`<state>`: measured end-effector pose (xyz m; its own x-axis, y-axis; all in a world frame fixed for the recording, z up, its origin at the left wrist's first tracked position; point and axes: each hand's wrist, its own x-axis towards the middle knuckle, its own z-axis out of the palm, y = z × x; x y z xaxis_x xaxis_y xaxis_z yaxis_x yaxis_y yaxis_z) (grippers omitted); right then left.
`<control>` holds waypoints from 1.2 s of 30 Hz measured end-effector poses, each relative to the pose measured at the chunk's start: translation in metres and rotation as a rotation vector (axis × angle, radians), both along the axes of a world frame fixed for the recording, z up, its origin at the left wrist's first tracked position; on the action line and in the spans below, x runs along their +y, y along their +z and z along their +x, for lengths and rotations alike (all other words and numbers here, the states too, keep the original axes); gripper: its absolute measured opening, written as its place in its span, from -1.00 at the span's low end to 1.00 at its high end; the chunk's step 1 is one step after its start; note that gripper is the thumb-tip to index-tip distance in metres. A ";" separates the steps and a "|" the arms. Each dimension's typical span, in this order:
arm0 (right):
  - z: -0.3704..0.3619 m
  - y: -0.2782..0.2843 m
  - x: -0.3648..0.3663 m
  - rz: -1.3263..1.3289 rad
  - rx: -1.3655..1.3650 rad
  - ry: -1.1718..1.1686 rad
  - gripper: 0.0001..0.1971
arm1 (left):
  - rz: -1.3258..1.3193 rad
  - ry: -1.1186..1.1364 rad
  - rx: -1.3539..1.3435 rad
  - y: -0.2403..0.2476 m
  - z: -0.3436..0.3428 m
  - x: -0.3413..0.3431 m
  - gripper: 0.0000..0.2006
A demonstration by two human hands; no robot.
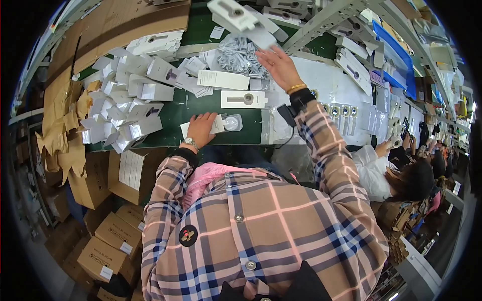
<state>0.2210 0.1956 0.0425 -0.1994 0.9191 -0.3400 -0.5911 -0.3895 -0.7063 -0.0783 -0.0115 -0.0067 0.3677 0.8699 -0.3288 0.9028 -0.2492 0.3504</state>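
My left hand (202,129) lies flat with its fingers spread on a slim white box (219,124) near the table's front edge. Touching that box's right end is a round, translucent item (233,122). My right hand (279,66) is stretched forward over the bench, fingers apart and nothing in its palm. Just beyond its fingertips is a blurred white box (261,37); whether they touch I cannot tell. A white box with a printed device picture (244,99) lies between my hands, and a plain white box (223,80) sits behind it.
Several open white cartons (125,95) crowd the left of the green table (173,111). Bundled white cables (237,54) lie at the back. Bagged round-headed devices (346,111) are on the right, near a blue tray (394,60). Another person (374,170) sits to the right.
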 end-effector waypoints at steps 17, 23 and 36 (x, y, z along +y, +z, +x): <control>0.032 -0.034 0.000 1.063 -1.824 0.080 -0.84 | -0.009 0.000 -0.075 -0.004 0.004 0.009 -0.19; 0.031 -0.020 -0.051 0.773 -1.363 0.042 -0.80 | 0.101 -0.054 -0.062 -0.002 0.028 0.001 -0.13; 0.027 -0.060 -0.184 0.878 -1.281 0.709 -0.85 | 0.014 -0.039 0.055 -0.009 0.050 -0.005 -0.18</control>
